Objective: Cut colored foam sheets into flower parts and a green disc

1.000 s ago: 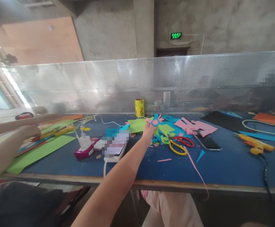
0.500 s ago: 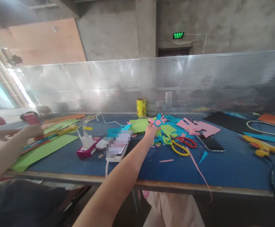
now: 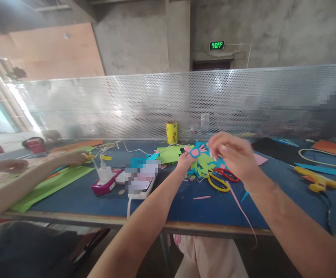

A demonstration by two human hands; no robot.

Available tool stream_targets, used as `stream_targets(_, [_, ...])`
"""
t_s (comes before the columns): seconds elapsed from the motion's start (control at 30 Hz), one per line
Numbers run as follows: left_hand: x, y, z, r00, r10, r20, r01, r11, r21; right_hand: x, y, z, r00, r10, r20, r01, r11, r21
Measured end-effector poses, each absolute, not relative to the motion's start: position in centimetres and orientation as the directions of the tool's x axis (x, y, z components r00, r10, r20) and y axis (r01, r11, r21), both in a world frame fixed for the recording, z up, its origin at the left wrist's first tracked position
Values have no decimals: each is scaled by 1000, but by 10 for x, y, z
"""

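Observation:
A small paper cutout [image 3: 195, 153], a pink disc ringed in blue with thin pink strips fanning out, is held in my left hand [image 3: 183, 161], its fingers closed on the edge. Just to its right hovers my right hand [image 3: 231, 152], somewhat blurred, fingers loosely bent and apart; I see nothing in them. Below the two hands lie scissors [image 3: 219, 186] with one yellow and one red handle loop, blades hidden among green and blue paper scraps [image 3: 204, 164]. Pink paper [image 3: 259, 159] shows partly behind my right hand.
A yellow glue gun [image 3: 316, 178] lies at right, near black paper [image 3: 274, 148]. On the left are a magenta power strip [image 3: 104, 187], a phone [image 3: 143, 177] on a white block, and a co-worker's arm [image 3: 40, 173] over green paper. A yellow roll [image 3: 171, 133] stands by the perforated screen.
My right hand has come into view from the right, close to the paper cutout. My left hand still holds the cutout, tilted slightly differently. The co-worker's hand has moved right.

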State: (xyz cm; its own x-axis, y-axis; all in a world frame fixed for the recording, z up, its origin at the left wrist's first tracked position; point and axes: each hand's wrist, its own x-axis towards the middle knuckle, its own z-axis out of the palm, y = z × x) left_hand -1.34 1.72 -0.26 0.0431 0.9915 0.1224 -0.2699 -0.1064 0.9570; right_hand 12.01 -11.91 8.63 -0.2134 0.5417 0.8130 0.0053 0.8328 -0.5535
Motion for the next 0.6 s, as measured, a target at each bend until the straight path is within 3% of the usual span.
stream_targets(0.1, [-13, 16, -4, 107, 984, 142, -161, -123, 979, 135, -56, 47, 211, 605, 768, 358, 683, -636])
stream_targets(0.13, [-13, 16, -4, 116, 982, 150, -117, -137, 984, 141, -37, 32, 261, 639, 723, 412, 603, -683])
stream_targets(0.23, [-14, 17, -6, 122, 976, 182, -33, -179, 983, 156, -3, -3, 324, 787, 525, 344, 418, -840])
stream_targets(0.33, [-15, 18, -6, 135, 972, 193, -13, -193, 981, 163, 1, -10, 252, 857, 449, 247, 391, -887])
stream_targets(0.6, [-14, 15, -3, 169, 955, 242, 20, -249, 968, 161, -5, -5, 157, 875, 458, 317, 394, -863])
